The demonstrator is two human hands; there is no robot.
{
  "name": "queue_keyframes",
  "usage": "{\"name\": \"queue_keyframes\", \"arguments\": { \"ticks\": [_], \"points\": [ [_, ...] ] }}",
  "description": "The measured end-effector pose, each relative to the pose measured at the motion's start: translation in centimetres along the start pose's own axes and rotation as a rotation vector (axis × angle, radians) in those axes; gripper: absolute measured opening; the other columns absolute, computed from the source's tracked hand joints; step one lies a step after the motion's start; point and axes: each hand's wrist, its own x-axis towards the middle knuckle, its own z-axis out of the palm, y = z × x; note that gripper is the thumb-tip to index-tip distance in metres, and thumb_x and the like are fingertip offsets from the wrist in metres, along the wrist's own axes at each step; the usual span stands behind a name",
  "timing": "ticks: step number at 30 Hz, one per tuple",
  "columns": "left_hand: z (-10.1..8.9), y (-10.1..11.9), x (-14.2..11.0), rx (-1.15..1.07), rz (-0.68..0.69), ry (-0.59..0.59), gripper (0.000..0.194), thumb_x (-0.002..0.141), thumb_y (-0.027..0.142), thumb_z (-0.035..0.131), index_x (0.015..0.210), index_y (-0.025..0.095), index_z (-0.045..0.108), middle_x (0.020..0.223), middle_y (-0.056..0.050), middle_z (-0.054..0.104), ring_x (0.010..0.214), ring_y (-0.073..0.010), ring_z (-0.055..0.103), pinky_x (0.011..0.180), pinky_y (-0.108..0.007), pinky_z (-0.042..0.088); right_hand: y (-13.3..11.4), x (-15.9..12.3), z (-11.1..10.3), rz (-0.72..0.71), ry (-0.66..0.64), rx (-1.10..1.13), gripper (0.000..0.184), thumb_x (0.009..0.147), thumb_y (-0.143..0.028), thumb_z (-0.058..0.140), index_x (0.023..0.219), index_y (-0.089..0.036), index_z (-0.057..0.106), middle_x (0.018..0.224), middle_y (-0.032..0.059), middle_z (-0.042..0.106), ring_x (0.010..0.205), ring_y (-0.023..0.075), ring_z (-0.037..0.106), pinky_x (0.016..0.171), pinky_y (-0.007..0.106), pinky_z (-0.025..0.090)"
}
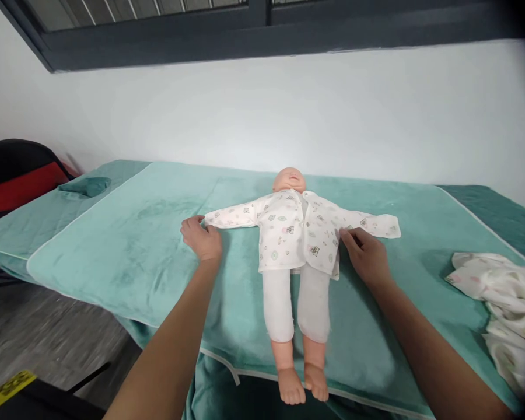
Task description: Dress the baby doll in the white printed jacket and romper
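A baby doll (290, 178) lies on its back on a teal blanket (135, 256), arms spread. It wears a white printed jacket (289, 230) and white trousers (280, 303), with bare feet at the near edge. My left hand (201, 238) pinches the cuff of the doll's outstretched sleeve, fingers closed on the fabric. My right hand (364, 252) rests on the blanket beside the jacket's side, under the other sleeve, fingertips touching the jacket's edge; fingers are loosely bent.
A crumpled white printed cloth (499, 297) lies at the right on the blanket. A small folded teal cloth (86, 185) sits at the far left. A black and red chair (17, 175) stands left of the table. A white wall is behind.
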Motion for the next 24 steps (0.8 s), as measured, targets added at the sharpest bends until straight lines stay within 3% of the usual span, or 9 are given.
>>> {"name": "queue_keyframes", "arguments": {
  "ticks": [2, 4, 7, 9, 12, 15, 20, 24],
  "points": [
    [-0.2, 0.6, -0.6, 0.067, 0.09, -0.038, 0.026, 0.087, 0.02, 0.047, 0.111, 0.017, 0.057, 0.121, -0.016, 0.057, 0.119, -0.0338, 0.05, 0.099, -0.051, 0.04, -1.0, 0.4, 0.3, 0.012, 0.071, 0.078, 0.033, 0.091, -0.054, 0.055, 0.08, -0.024, 0.062, 0.074, 0.0015, 0.063, 0.068, 0.0198, 0.053, 0.065, 0.033, 0.04],
    [-0.2, 1.1, -1.3, 0.119, 0.296, -0.113, 0.022, 0.089, 0.024, 0.048, 0.107, 0.017, 0.06, 0.118, -0.016, 0.059, 0.116, -0.0335, 0.05, 0.1, -0.052, 0.036, -2.6, 1.3, 0.8, -0.013, 0.081, 0.102, 0.028, 0.09, -0.051, 0.056, 0.083, -0.024, 0.062, 0.077, 0.0016, 0.064, 0.07, 0.0191, 0.055, 0.066, 0.032, 0.041],
    [0.1, 1.7, -1.9, 0.157, 0.661, -0.233, 0.021, 0.092, 0.024, 0.046, 0.104, 0.018, 0.063, 0.113, -0.014, 0.063, 0.11, -0.0312, 0.053, 0.1, -0.05, 0.033, -5.8, 3.9, 1.8, -0.06, -0.005, 0.017, 0.031, 0.092, -0.052, 0.052, 0.085, -0.024, 0.062, 0.083, 0.0035, 0.067, 0.072, 0.0191, 0.057, 0.066, 0.032, 0.04],
    [0.5, 1.9, -2.0, 0.183, 0.808, -0.277, 0.022, 0.093, 0.023, 0.045, 0.104, 0.018, 0.064, 0.108, -0.013, 0.065, 0.106, -0.0304, 0.054, 0.095, -0.048, 0.035, -7.7, 5.9, 2.4, -0.031, -0.121, -0.089, 0.037, 0.092, -0.058, 0.05, 0.08, -0.024, 0.06, 0.08, 0.004, 0.067, 0.068, 0.0191, 0.055, 0.062, 0.031, 0.037],
    [0.9, 1.8, -1.9, 0.216, 0.882, -0.281, 0.021, 0.094, 0.022, 0.045, 0.1, 0.017, 0.065, 0.1, -0.013, 0.066, 0.1, -0.0307, 0.054, 0.087, -0.045, 0.036, -9.6, 8.6, 3.1, 0.011, -0.297, -0.293, 0.036, 0.09, -0.055, 0.051, 0.072, -0.024, 0.049, 0.07, 0.0031, 0.061, 0.059, 0.0181, 0.048, 0.058, 0.031, 0.032],
    [1.3, 1.6, -1.8, 0.216, 0.908, -0.264, 0.021, 0.093, 0.02, 0.045, 0.098, 0.018, 0.065, 0.097, -0.013, 0.066, 0.097, -0.0307, 0.055, 0.084, -0.045, 0.036, -10.4, 10.2, 3.4, -0.045, -0.359, -0.376, 0.028, 0.09, -0.038, 0.049, 0.067, -0.024, 0.041, 0.067, 0.0022, 0.056, 0.057, 0.0174, 0.043, 0.058, 0.031, 0.029],
    [1.4, 1.5, -1.7, 0.219, 0.92, -0.254, 0.019, 0.091, 0.018, 0.048, 0.098, 0.018, 0.066, 0.097, -0.012, 0.066, 0.097, -0.0309, 0.055, 0.083, -0.044, 0.036, -11.1, 9.8, 3.9, -0.118, -0.266, -0.107, 0.028, 0.093, -0.036, 0.045, 0.069, -0.023, 0.042, 0.065, 0.0, 0.054, 0.059, 0.0165, 0.045, 0.059, 0.031, 0.031],
    [1.3, 1.5, -1.7, 0.228, 0.936, -0.248, 0.019, 0.091, 0.017, 0.047, 0.096, 0.018, 0.065, 0.097, -0.012, 0.066, 0.096, -0.0306, 0.055, 0.082, -0.044, 0.035, -10.3, 7.2, 3.9, -0.198, -0.209, 0.115, 0.026, 0.095, -0.042, 0.048, 0.084, -0.022, 0.061, 0.091, 0.0031, 0.066, 0.083, 0.0195, 0.058, 0.074, 0.033, 0.041]
  ]
}}
